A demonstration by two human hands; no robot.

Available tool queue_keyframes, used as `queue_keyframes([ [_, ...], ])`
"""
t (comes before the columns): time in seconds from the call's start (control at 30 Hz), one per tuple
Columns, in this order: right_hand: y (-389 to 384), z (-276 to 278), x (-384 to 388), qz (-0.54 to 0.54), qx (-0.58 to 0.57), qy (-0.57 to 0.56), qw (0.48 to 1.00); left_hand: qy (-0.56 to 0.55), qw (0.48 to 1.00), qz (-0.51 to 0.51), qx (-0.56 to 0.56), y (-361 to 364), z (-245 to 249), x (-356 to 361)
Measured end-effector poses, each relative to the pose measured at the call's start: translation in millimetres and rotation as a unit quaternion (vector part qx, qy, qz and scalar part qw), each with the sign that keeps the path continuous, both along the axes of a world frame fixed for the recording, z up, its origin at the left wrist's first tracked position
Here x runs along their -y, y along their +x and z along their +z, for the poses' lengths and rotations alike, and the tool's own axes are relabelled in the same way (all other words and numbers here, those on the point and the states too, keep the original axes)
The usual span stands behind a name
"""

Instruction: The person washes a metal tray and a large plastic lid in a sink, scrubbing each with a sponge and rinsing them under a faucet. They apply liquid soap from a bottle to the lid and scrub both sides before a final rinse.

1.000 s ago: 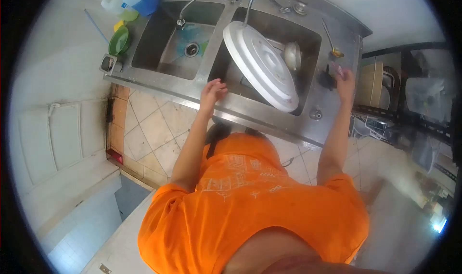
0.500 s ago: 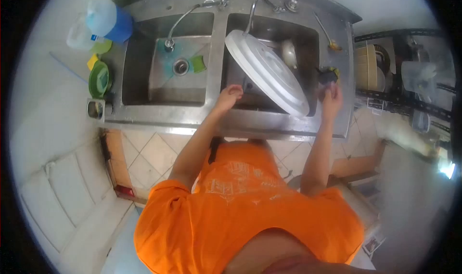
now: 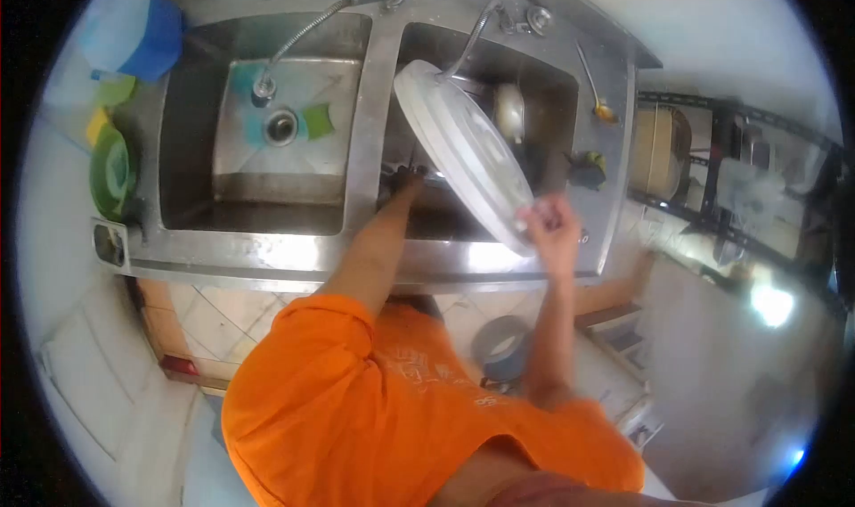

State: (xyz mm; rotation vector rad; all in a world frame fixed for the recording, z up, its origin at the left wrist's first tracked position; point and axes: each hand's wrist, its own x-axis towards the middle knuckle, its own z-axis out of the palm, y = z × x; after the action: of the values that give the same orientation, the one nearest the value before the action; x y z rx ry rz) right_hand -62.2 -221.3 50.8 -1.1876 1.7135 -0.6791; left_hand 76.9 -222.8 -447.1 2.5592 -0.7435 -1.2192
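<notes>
A large white round lid [image 3: 463, 155] leans tilted across the right sink basin [image 3: 552, 84]. My right hand [image 3: 549, 224] is closed at the lid's lower right edge, its fingers gripping the rim. My left hand [image 3: 411, 175] reaches down into the right basin, left of the lid; its fingers are dark and blurred, so what they touch cannot be made out. Behind the lid, a pale rounded item [image 3: 509, 113] lies in the basin. On the counter right of the basin sits a dark scrubber with some yellow-green [image 3: 588, 169].
The left basin [image 3: 307, 164] holds a green sponge [image 3: 317, 121] near its drain. Flexible faucets [image 3: 307, 33] arch over both basins. A green bowl [image 3: 111, 170] and a blue jug [image 3: 156, 39] stand at left. A spoon [image 3: 605, 112] lies on the right counter, beside a rack [image 3: 739, 119].
My left hand has gone down into the right basin. My right hand has left the dark scrubber and taken hold of the lid's edge. The camera view has shifted.
</notes>
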Motion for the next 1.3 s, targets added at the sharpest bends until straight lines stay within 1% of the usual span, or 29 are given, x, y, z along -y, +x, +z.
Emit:
queue_keyframes([
  [0.03, 13, 4, -4, 0.116, -0.123, -0.144, 0.975, 0.002, 1.000, 0.002, 0.002, -2, 2, -2],
  [0.07, 25, 7, -8, 0.226, -0.234, -0.281, 0.903, 0.006, 1.000, -0.001, -0.013, -1, 3, -2],
  [0.13, 44, 8, -19, 0.177, -0.290, -0.170, 0.925, 0.010, 0.999, -0.014, -0.034, -4, 5, -3],
  [0.17, 39, -2, -17, 0.174, -0.278, -0.174, 0.928, 0.011, 0.999, -0.018, -0.042, -6, 7, -3],
  [0.2, 34, -1, -13, 0.202, -0.291, -0.182, 0.917, 0.013, 0.999, -0.023, -0.047, -10, 8, -1],
  [0.27, 25, -6, -7, 0.273, -0.299, -0.246, 0.880, 0.015, 0.999, -0.024, -0.046, -19, 9, 4],
  [0.33, 30, -7, -9, 0.265, -0.287, -0.243, 0.888, 0.023, 0.998, -0.035, -0.049, -33, 16, 8],
  [0.4, 28, -16, -9, 0.261, -0.256, -0.285, 0.886, 0.025, 0.997, -0.041, -0.052, -43, 21, 13],
  [0.43, 24, -16, -9, 0.262, -0.250, -0.284, 0.888, 0.028, 0.997, -0.046, -0.054, -47, 24, 17],
  [0.5, 20, -19, -6, 0.265, -0.264, -0.316, 0.872, 0.029, 0.996, -0.061, -0.058, -49, 28, 23],
  [0.53, 17, -21, -6, 0.263, -0.262, -0.316, 0.873, 0.027, 0.995, -0.069, -0.060, -51, 29, 24],
  [0.6, 9, -23, -5, 0.311, -0.248, -0.355, 0.846, 0.026, 0.994, -0.084, -0.068, -51, 30, 22],
  [0.73, 11, -15, 3, 0.345, -0.253, -0.363, 0.828, 0.014, 0.987, -0.129, -0.099, -28, 24, 20],
  [0.8, 14, -15, 10, 0.364, -0.338, -0.286, 0.819, 0.004, 0.978, -0.162, -0.131, -8, 21, 24],
  [0.83, 13, -18, 13, 0.364, -0.345, -0.262, 0.825, -0.004, 0.974, -0.175, -0.144, -4, 15, 25],
  [0.9, 7, -11, 21, 0.357, -0.358, -0.256, 0.824, -0.013, 0.962, -0.206, -0.179, 10, 21, 29],
  [0.93, 7, -8, 25, 0.346, -0.362, -0.251, 0.828, -0.014, 0.955, -0.221, -0.199, 15, 27, 30],
  [0.97, 3, -6, 32, 0.332, -0.363, -0.280, 0.825, -0.005, 0.946, -0.242, -0.215, 22, 42, 32],
  [1.0, -3, -5, 39, 0.308, -0.353, -0.273, 0.840, 0.002, 0.935, -0.265, -0.236, 28, 56, 34],
  [1.03, -9, -3, 45, 0.284, -0.343, -0.263, 0.856, 0.016, 0.931, -0.283, -0.229, 33, 75, 34],
  [1.07, -14, 0, 52, 0.270, -0.354, -0.281, 0.850, 0.041, 0.941, -0.291, -0.166, 33, 93, 35],
  [1.1, -18, 8, 60, 0.274, -0.366, -0.268, 0.848, 0.014, 0.947, -0.292, -0.133, 31, 64, 27],
  [1.13, -21, 14, 65, 0.280, -0.363, -0.268, 0.847, -0.014, 0.951, -0.292, -0.099, 23, 19, 13],
  [1.17, -22, 20, 72, 0.267, -0.358, -0.278, 0.851, -0.015, 0.954, -0.285, -0.097, 12, -25, -5],
  [1.2, -22, 25, 77, 0.252, -0.351, -0.287, 0.855, -0.059, 0.961, -0.164, -0.215, 3, -66, -22],
  [1.23, -22, 29, 80, 0.248, -0.348, -0.300, 0.853, -0.105, 0.939, -0.040, -0.326, 3, -84, -29],
  [1.27, -23, 32, 82, 0.250, -0.342, -0.306, 0.852, -0.107, 0.940, 0.002, -0.324, -1, -36, -28],
  [1.3, -24, 34, 83, 0.248, -0.331, -0.314, 0.855, -0.110, 0.939, 0.044, -0.322, -3, 25, -24],
])
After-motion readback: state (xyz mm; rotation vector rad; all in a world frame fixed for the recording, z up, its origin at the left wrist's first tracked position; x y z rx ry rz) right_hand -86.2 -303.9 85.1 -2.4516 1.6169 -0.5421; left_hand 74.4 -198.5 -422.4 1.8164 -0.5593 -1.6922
